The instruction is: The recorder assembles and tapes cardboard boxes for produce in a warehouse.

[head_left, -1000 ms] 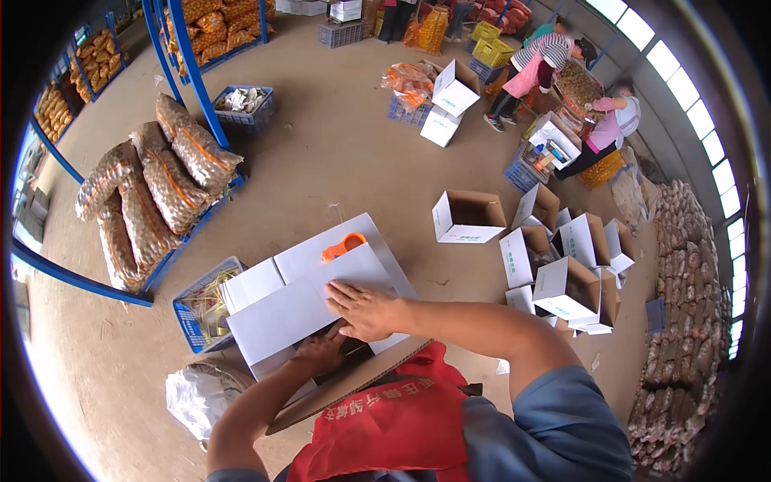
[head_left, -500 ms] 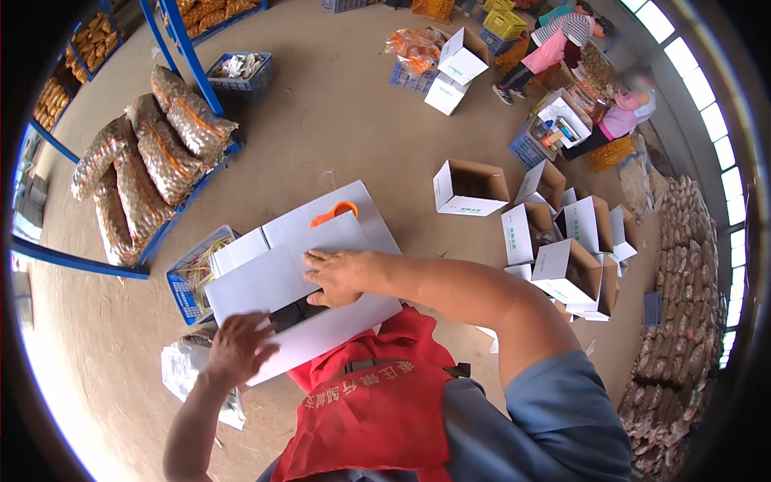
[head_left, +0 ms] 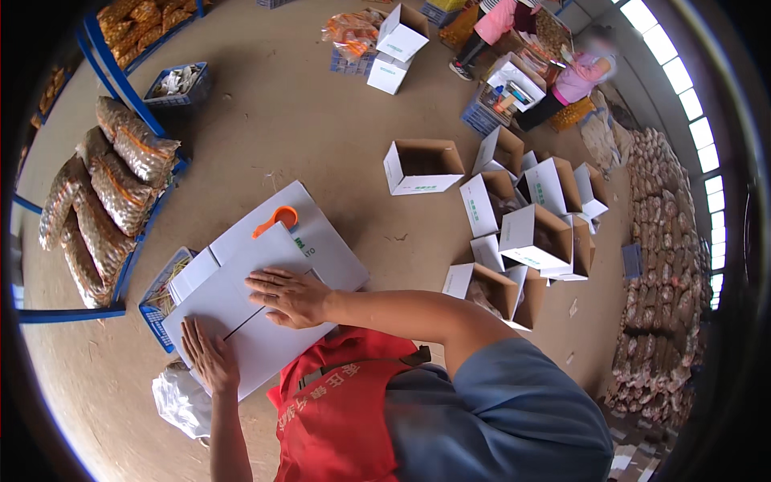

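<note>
A white cardboard box (head_left: pixel 241 299) lies in front of me with its top flaps folded in, meeting at a narrow dark seam. My left hand (head_left: pixel 210 358) rests flat on the near flap at the box's left side, fingers stretched out. Across the seam, my right hand (head_left: pixel 287 296) presses on the top with its fingers spread. Just beyond the box, an orange plastic tool with a rounded end (head_left: pixel 283 217) sits on another white cardboard surface (head_left: pixel 325 233). What the box contains is hidden under the flaps.
A blue crate (head_left: pixel 152 315) and a white plastic bag (head_left: pixel 183 402) sit left of the box. Several open white cartons (head_left: pixel 534 238) cluster to the right. Filled mesh sacks (head_left: pixel 104 217) lie on a blue rack. Two people (head_left: pixel 582 76) work at the far right beside crates.
The near flap has come down and the dark opening has narrowed to a seam. My left hand has moved from the flap's edge to lie flat on it. The view has shifted.
</note>
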